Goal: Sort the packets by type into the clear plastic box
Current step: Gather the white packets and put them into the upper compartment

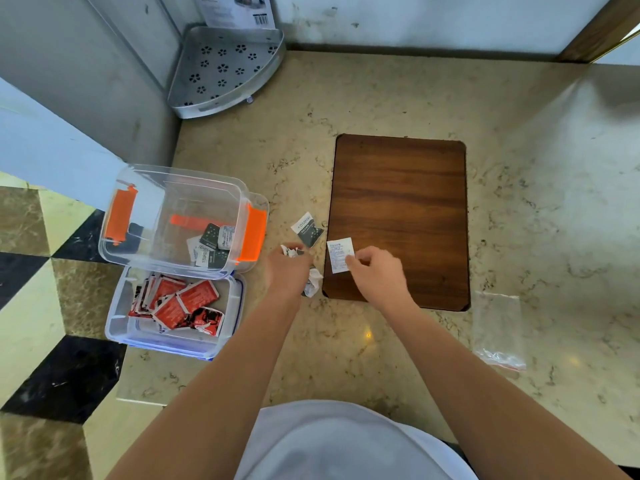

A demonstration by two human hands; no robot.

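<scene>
My left hand (pixel 288 270) is closed around a few small white packets (pixel 290 251) just left of the wooden board. My right hand (pixel 375 271) pinches a white printed packet (pixel 340 255) lying on the board's left edge. A dark green and white packet (pixel 308 229) lies on the counter beyond my left hand. A crumpled white packet (pixel 313 281) sits under my left wrist. The clear plastic box with orange clips (pixel 145 202) holds dark and white packets (pixel 211 244). In front of it, a smaller clear tub (pixel 119 327) holds several red packets (pixel 180 303).
A brown wooden board (pixel 398 209) lies on the marble counter. An empty clear zip bag (pixel 498 330) lies at the right. A perforated metal corner shelf (pixel 225 64) leans in the back corner. The counter's left edge drops to a checkered floor.
</scene>
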